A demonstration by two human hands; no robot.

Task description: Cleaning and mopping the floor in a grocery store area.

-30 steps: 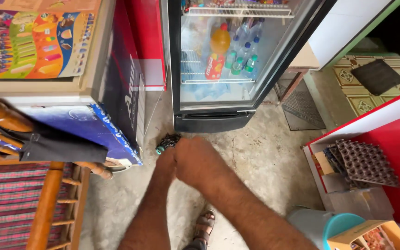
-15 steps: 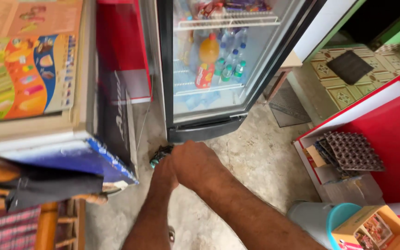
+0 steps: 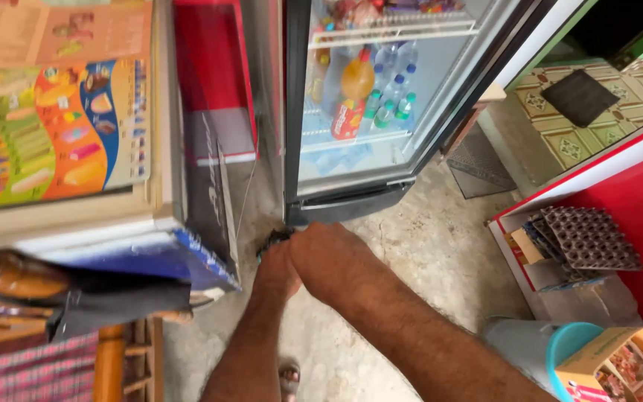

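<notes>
My left hand (image 3: 275, 269) and my right hand (image 3: 330, 257) are pressed together over the concrete floor, just in front of the bottom corner of a glass-door fridge (image 3: 351, 205). A small dark object (image 3: 272, 239) pokes out above the left fingers, and both hands close around it. The back of the right hand faces the camera and hides most of the object, so I cannot tell what it is. Both forearms reach in from the bottom edge.
The fridge holds bottles on wire shelves. A chest freezer (image 3: 150, 216) with colourful pictures on its lid stands at the left, above a wooden chair (image 3: 109, 361). At the right are a red cabinet (image 3: 634, 193) with dark egg trays (image 3: 586, 238), a teal-rimmed bin (image 3: 560, 350) and a cardboard box (image 3: 612, 365).
My hands stay joined on the dark object in nearly the same spot. The view has drifted, so the freezer lid fills more of the left and the chair has slid lower.
</notes>
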